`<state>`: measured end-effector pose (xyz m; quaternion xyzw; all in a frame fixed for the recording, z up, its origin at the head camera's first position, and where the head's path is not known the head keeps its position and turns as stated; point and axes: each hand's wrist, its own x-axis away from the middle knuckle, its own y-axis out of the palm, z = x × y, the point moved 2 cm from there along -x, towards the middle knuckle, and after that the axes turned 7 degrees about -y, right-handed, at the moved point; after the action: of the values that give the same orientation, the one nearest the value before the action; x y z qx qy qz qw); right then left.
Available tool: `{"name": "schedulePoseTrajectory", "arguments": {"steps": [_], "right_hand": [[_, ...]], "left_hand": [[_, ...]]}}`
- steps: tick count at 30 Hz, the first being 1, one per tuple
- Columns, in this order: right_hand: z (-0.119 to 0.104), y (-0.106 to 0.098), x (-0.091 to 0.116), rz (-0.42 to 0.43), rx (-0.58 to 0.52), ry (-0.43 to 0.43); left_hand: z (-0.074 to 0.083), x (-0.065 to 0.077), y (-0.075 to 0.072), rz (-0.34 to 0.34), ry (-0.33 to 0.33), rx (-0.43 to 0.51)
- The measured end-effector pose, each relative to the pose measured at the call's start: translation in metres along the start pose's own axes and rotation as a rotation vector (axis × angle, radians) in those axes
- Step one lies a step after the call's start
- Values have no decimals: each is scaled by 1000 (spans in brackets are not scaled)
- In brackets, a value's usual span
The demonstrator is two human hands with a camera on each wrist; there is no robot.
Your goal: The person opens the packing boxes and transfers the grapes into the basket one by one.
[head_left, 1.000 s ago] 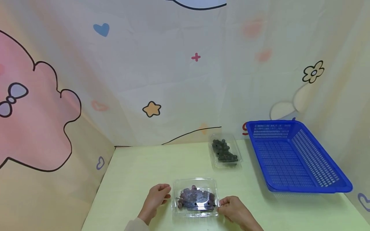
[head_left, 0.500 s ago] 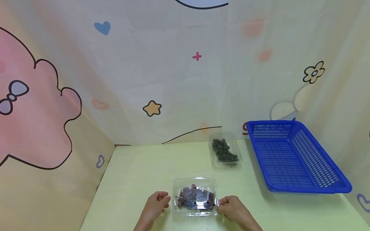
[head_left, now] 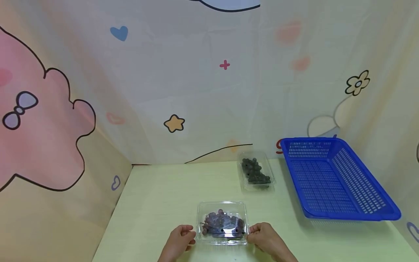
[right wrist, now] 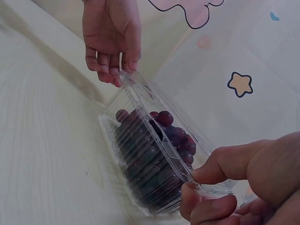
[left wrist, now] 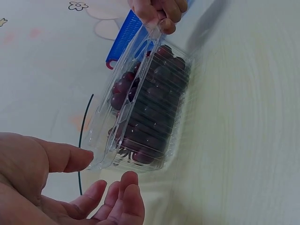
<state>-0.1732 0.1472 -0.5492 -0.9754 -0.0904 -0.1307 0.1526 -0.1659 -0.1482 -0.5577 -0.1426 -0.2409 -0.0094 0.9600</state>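
A clear plastic clamshell box (head_left: 206,209) of dark red grapes (left wrist: 154,101) stands on the table near its front, with its lid down. At its right front corner my right hand (head_left: 266,238) pinches the rim between thumb and curled fingers, as the right wrist view shows. My left hand (head_left: 179,241) is at the left corner, thumb and fingers spread apart on either side of the rim. In the left wrist view the left thumb tip (left wrist: 84,159) is right by the lid's edge, and a gap shows between thumb and fingers.
Farther back stands a second clear box (head_left: 268,165) holding dark grapes. A blue perforated plastic basket (head_left: 302,203) is at the right. Behind the pale table (head_left: 157,196) hangs a printed cloth (head_left: 196,80).
My left hand has drawn slightly back toward the front, then come closer to the box's left corner. The right hand keeps its pinch, and the box stays in place.
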Motion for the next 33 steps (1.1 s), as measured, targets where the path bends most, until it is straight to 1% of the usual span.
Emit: {"name": "schedulePoseTrajectory", "arguments": {"steps": [4, 9, 15, 19, 22, 26, 31, 33], "right_hand": [[1, 1, 0, 4, 0, 5], [2, 2, 0, 1, 3, -4], [2, 1, 0, 12, 9, 1], [2, 1, 0, 10, 13, 14], [2, 1, 0, 8, 14, 21], [1, 0, 1, 2, 9, 6], [1, 0, 2, -10, 7, -23], [1, -1, 2, -11, 4, -27]], "left_hand": [[-3, 0, 2, -2, -17, -5], [-6, -1, 4, -23, -46, 3], [-6, 1, 6, -49, -27, 42], [-6, 0, 9, -63, -48, 65], [-6, -1, 11, -86, -59, 91], [-6, -2, 12, -114, -44, 139], [-6, -1, 13, -150, 2, 216], [-6, 1, 14, -154, 16, 236]]}}
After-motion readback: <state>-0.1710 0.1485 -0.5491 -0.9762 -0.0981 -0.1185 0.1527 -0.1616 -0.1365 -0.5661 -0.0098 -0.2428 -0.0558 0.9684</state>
